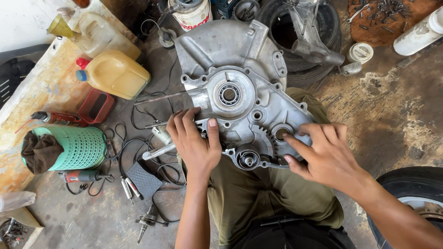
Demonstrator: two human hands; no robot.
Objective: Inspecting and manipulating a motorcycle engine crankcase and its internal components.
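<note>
we rest a grey cast metal engine case [240,99] across our lap, on the olive trousers [258,193], with its far end reaching toward a black tyre [295,27] on the oily floor [392,106]. our left hand [196,140] lies flat on the case's left edge, fingers together and pointing away from us, thumb spread to the right and pressed on the metal; it grips nothing. our right hand [323,154] sits on the lower right of the case, fingers spread apart, the index fingertip touching the rim of a small round bore [280,133], just beside a toothed gear [265,138]. a round bearing [229,95] sits in the middle of the case, clear of both hands.

to the left of the case lie two yellowish plastic jugs [115,71], a red open tin [96,106], a green perforated basket [78,147] with a dark rag [40,151] stuffed in its end, and a tangle of black cable [152,152] around a small foot pedal [144,179]. a red-handled power tool [83,176] lies just below the basket. a white bottle [420,32] lies at the upper right, well apart from the case, and part of another tyre [410,198] shows at the lower right.
</note>
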